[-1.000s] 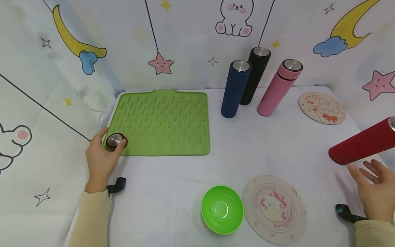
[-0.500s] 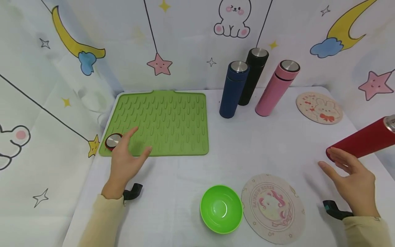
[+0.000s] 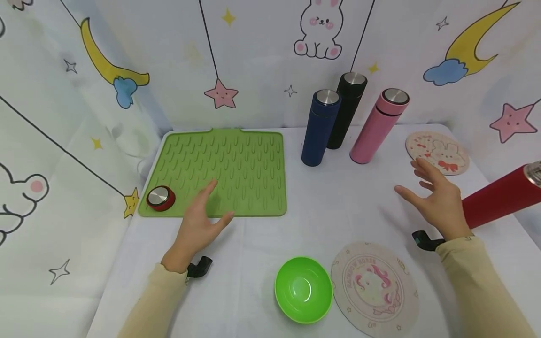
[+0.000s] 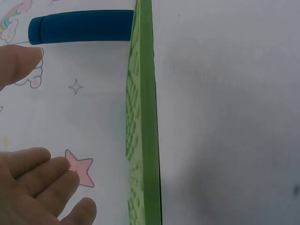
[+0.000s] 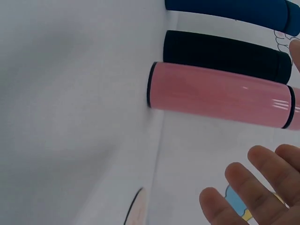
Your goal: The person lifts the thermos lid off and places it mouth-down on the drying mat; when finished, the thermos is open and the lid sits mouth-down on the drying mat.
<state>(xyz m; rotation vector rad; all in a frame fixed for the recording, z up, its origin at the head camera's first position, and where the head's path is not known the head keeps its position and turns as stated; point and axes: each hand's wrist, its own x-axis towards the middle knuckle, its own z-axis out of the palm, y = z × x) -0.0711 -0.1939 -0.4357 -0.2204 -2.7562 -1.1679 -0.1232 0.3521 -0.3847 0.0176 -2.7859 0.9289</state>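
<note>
Pink thermos (image 3: 376, 129): standing on the white tablecloth (image 3: 236, 253), cap on, long axis vertical; I read its lean in the head view as camera angle. It lies ahead and to the left of the right hand (image 3: 437, 199), with a clear gap to the fingertips. Right hand is the nearer one by a lot.

Right hand: spread wide, thumb well apart from the fingers, nothing in it, palm side toward the middle of the table. Right wrist view agrees: fingers off the thermos.

Red thermos (image 3: 498, 197): upright, just to the right of the right hand, which hides part of its base. Contact: can't tell. Bare steel at the top, so probably uncapped.

Red cap (image 3: 160, 198): near left corner of the green textured mat (image 3: 258, 188); likely the match. It sits left of the left hand (image 3: 198, 232), not touched. Left hand: also wide, holding nothing, over the mat's near edge.

Outward: blue thermos (image 3: 320, 131) and black thermos (image 3: 347, 110) upright left of the pink one, black set further back. Bunny coaster (image 3: 433, 143) beyond the right hand. Green bowl (image 3: 302, 300) right beside the unicorn coaster (image 3: 374, 293) up front.
</note>
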